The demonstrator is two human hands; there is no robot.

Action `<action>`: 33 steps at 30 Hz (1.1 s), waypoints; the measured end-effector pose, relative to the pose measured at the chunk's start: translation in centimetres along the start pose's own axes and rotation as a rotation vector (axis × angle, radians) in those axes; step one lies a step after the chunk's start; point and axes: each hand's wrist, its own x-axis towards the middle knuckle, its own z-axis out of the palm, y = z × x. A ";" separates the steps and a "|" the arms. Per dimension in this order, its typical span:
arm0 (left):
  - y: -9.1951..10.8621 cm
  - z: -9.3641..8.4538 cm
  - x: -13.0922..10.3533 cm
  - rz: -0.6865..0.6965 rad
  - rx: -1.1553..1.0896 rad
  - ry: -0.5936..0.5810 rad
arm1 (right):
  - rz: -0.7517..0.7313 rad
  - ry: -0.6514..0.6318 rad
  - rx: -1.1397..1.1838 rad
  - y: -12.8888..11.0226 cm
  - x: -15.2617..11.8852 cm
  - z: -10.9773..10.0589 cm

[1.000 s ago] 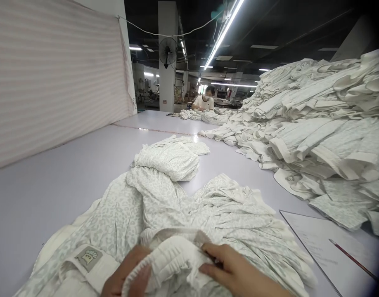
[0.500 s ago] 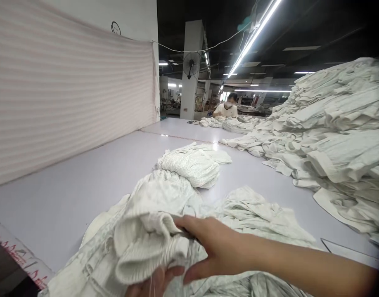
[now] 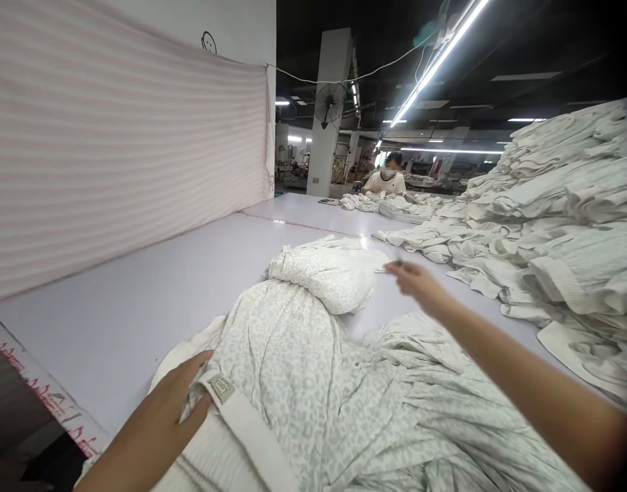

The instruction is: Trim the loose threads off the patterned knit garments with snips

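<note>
A pale garment (image 3: 283,342) with a grey spotted print lies heaped in front of me, its white ribbed band (image 3: 246,424) nearest. A small grey label (image 3: 220,388) sits at the band's edge. My left hand (image 3: 175,403) is closed on the cloth beside that label, thumb and fingers on either side of a fold. Over the table, just right of a bunched spotted garment (image 3: 328,273), my right hand (image 3: 413,279) is closed with fingertips together. A small dark tip shows at its fingers, too blurred to name.
A tall pile of similar pale garments (image 3: 574,219) fills the right side of the table (image 3: 139,294). A striped cloth (image 3: 129,150) hangs along the left. Across the table sits a person in a white shirt (image 3: 388,181), behind more garments (image 3: 406,206).
My right hand has moved away from the ribbed band, forward and right. My left hand now shows on the band's left side, and the band lies flatter with its label visible.
</note>
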 end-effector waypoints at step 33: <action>5.9 4.0 -1.9 -0.321 -1.052 -0.118 | -0.784 -0.713 -0.152 -0.5 -18.2 11.1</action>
